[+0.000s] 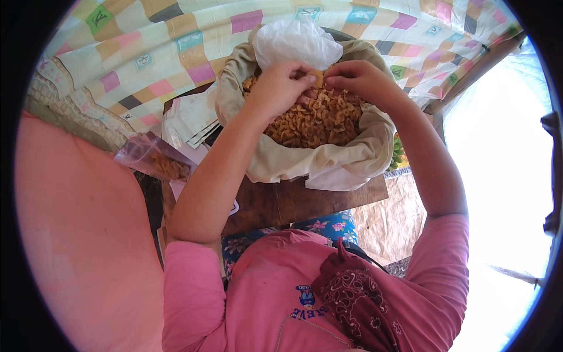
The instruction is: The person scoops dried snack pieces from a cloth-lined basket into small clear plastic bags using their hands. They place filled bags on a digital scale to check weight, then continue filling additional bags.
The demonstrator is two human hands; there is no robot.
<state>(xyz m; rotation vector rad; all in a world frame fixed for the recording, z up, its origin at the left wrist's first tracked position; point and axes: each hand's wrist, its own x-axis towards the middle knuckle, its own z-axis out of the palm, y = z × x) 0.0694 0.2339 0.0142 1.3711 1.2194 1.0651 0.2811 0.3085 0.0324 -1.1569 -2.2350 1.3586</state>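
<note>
Both hands, left hand (280, 85) and right hand (359, 78), grip pinched together on one chip (317, 78) above cloth-lined chip pile (316, 120) on bench (293, 202).

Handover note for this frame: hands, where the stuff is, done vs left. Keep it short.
Left hand and right hand: both over the heap, fingertips together pinching one chip.
Chips: golden fried slices heaped in a cloth-lined basket on the wooden table. White plastic bag sits at the basket's far side.
Done: one clear bag partly filled with chips lies left of the basket, beside a stack of flat empty bags.
Left: most chips are in the basket, unbagged.
</note>
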